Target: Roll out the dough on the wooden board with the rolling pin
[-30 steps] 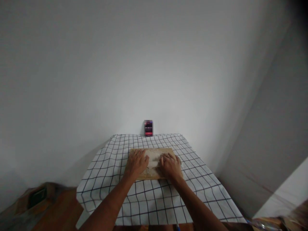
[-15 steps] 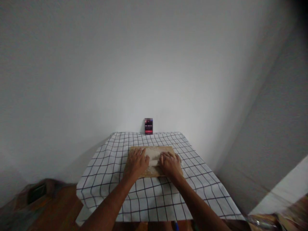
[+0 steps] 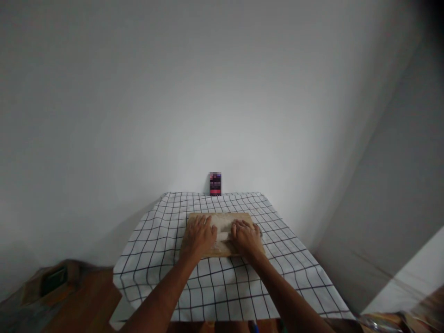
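On a floured wooden board (image 3: 218,253) lies a pale cylinder (image 3: 224,236), set crosswise; whether it is a rolling pin or a roll of dough I cannot tell. My left hand (image 3: 201,235) lies over its left part, fingers stretched forward and slightly apart, thumb toward the middle. Over the right part rests my right hand (image 3: 247,236), its fingers laid forward and a little bent. A small pale end shows just past the right hand. Behind the cylinder, a whitish patch of flour or flat dough (image 3: 222,222) covers the board between my hands.
A white cloth with a dark grid (image 3: 225,282) covers the table. At its far edge a phone-like upright thing (image 3: 215,184), pixelated, leans on the white wall (image 3: 222,92). A box with a dark green inside (image 3: 53,280) sits low at the left.
The whole view has shifted very slightly, so everything appears a little lower. Both hands stay in nearly the same place on the cylinder.
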### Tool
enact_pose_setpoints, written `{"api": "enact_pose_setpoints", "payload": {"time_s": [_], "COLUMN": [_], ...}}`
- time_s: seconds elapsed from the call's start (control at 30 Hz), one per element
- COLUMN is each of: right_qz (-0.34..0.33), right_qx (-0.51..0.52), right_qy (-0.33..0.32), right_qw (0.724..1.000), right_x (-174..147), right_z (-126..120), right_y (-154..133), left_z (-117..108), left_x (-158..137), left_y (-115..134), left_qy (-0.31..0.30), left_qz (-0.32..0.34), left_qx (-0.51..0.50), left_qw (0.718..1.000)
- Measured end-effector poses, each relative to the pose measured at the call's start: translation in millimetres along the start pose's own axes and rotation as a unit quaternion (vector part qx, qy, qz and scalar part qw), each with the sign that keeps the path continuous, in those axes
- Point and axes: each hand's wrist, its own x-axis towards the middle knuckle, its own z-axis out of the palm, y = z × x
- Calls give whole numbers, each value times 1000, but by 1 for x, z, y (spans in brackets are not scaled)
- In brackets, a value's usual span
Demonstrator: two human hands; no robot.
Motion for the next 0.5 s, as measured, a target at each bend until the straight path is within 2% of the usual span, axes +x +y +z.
{"api": "enact_pose_setpoints", "payload": {"time_s": [0.17,0.3,0.5], "right_qz": [-8,-22,-34], "right_qx": [-1,0,-5], "right_qy": [9,14,-1], "right_qw": [1000,1000,999], "right_x": [-12,-20,15], "right_z": [4,3,4], "right_y": [2,6,9], "left_z": [7,10,6], "left_x": [-14,-24,7], "left_y": [1,3,-4], "left_qy": [20,13,-2], "left_qz": [2,-4,4], "left_qx": [-9,-8,13], "left_qw": [1000,1000,1000]}}
